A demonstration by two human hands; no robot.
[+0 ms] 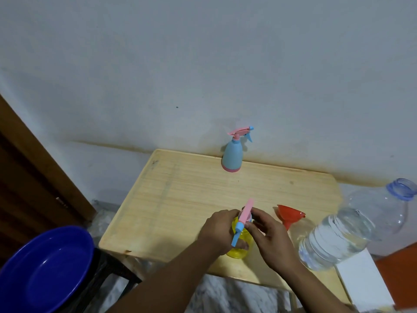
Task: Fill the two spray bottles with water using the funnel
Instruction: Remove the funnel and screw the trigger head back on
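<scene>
**Near the front edge of the counter, two hands are working on the yellow bottle**

Near the front edge of the counter (180, 188), the yellow spray bottle (240, 247) is standing up. The left hand (217, 231) is wrapping around its body and holding it still. The right hand (269, 238) is pinching the collar just under the pink and blue spray head (312, 213), maybe to twist it off or on. I cannot tell which.

The yellow bottle is looking like thin, see-through plastic. It is probably light and a bit squishy, so a hard squeeze could dent it. The round belly is a good place to hold it. The spray head is long and thin, so the collar is better for twisting than the trigger.

Just right of the yellow bottle, the red funnel (290, 216) is sitting wide side up. It is probably stiff and very light, and it could tip easily. Its rim is the easy part to grab.

Farther right of the yellow bottle, the big water bottle (338, 238) is leaning, open at the top and partly full. It is likely heavy and sloshy, so it may need both hands.

Far behind the yellow bottle, by the wall, the blue spray bottle (232, 154) is standing with its head on.
</scene>
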